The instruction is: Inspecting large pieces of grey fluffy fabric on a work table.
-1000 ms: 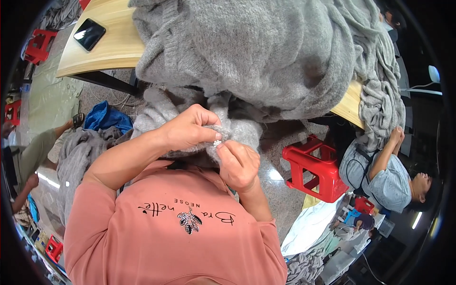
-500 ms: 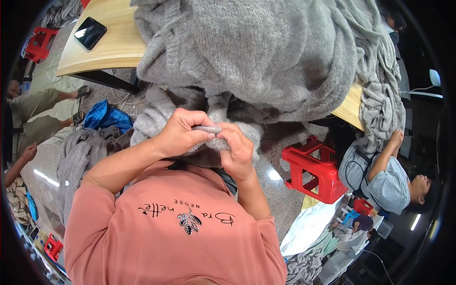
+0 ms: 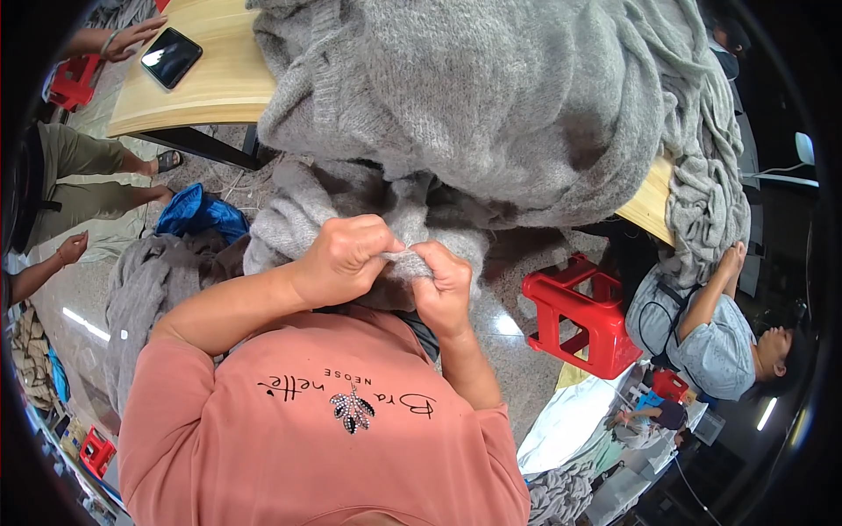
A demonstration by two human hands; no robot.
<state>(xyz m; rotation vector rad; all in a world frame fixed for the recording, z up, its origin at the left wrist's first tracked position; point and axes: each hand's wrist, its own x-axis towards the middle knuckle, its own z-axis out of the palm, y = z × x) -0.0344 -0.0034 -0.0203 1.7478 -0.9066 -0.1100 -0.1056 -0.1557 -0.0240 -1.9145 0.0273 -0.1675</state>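
A grey knitted garment hangs down into my lap from the heap above it. My left hand pinches one edge of the knit between thumb and curled fingers. Close beside it, my right hand grips the same edge, thumb up against the forefinger. A short stretch of knit spans the small gap between the two hands. The fingertips are partly hidden in the fabric. Beyond my hands, a big pile of grey knitwear covers most of the wooden table.
A black phone lies on the table's left end, near another person's hand. At right stands a red stool, with a seated person handling grey knit. To the left are a blue bag and grey knitwear.
My hands have shifted slightly along the garment's edge, my left one turning knuckles-up. A person at left has stepped closer and reached a hand over the table near the phone.
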